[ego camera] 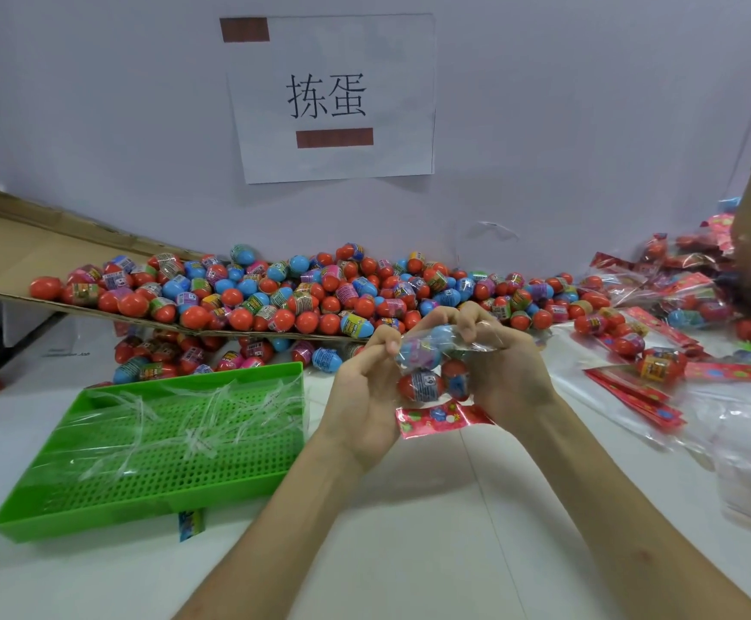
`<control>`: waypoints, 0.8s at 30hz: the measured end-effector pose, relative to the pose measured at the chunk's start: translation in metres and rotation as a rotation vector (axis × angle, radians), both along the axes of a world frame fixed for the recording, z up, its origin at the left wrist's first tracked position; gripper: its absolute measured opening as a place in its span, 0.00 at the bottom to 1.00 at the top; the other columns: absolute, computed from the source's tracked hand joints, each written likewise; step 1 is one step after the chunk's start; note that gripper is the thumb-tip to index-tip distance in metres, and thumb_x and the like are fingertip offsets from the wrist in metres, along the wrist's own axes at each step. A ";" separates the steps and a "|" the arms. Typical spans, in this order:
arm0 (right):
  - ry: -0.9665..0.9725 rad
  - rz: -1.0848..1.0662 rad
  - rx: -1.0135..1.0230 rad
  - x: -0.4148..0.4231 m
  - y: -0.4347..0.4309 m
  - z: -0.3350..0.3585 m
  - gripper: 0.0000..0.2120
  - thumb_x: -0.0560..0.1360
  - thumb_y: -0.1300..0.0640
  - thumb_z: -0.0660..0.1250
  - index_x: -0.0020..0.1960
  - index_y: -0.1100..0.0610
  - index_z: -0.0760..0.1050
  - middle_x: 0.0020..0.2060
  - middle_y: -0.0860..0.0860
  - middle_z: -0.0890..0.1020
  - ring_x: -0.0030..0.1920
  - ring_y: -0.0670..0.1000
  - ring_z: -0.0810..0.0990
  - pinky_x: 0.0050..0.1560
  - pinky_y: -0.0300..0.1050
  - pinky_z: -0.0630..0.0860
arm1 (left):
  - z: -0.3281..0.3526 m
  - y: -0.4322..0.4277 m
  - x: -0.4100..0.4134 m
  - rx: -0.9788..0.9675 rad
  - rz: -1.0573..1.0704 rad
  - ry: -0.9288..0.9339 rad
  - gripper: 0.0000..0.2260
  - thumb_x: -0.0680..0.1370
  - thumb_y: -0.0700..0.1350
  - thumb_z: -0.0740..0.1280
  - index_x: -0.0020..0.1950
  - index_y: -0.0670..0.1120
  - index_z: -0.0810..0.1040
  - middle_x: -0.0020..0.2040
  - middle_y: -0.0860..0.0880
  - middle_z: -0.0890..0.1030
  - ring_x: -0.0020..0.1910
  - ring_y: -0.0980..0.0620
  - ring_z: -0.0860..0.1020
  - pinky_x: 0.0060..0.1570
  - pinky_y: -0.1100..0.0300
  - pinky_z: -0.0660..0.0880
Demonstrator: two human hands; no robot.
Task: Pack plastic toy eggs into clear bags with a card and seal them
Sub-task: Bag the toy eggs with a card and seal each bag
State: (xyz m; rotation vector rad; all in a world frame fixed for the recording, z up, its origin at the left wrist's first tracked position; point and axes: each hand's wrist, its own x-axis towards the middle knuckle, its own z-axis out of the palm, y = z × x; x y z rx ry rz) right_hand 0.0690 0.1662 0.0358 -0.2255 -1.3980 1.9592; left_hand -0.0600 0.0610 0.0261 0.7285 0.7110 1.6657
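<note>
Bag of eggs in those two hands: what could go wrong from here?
1. The left hand and right hand grip the thin clear bag only at its upper end. A slipped grip might drop it onto the table.
2. The loose egg pile sits at the edge of the cardboard, just behind the hands. A bump could set eggs rolling.

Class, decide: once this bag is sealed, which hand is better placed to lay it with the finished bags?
Right, probably. The right hand pinches the bag, and the finished bags lie on its side; the left hand would have to cross over.
</note>
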 end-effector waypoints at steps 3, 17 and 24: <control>-0.004 0.027 -0.029 0.001 0.001 0.002 0.11 0.72 0.56 0.57 0.34 0.54 0.74 0.48 0.55 0.82 0.50 0.54 0.83 0.49 0.49 0.82 | -0.001 0.002 -0.002 -0.074 0.024 -0.036 0.16 0.86 0.44 0.54 0.38 0.49 0.70 0.64 0.43 0.84 0.62 0.46 0.83 0.55 0.50 0.82; 0.007 0.026 -0.011 0.003 -0.003 0.008 0.13 0.72 0.59 0.55 0.33 0.57 0.74 0.46 0.55 0.81 0.48 0.53 0.83 0.50 0.48 0.82 | 0.004 0.003 0.004 -0.110 -0.053 -0.269 0.22 0.85 0.44 0.53 0.35 0.48 0.79 0.66 0.41 0.82 0.65 0.39 0.81 0.53 0.47 0.82; 0.002 0.085 -0.035 0.002 0.002 0.005 0.09 0.68 0.61 0.58 0.37 0.55 0.76 0.49 0.54 0.81 0.50 0.54 0.82 0.47 0.51 0.81 | 0.009 0.001 0.002 -0.054 -0.044 -0.184 0.13 0.81 0.47 0.66 0.59 0.41 0.83 0.63 0.39 0.83 0.61 0.43 0.83 0.53 0.53 0.82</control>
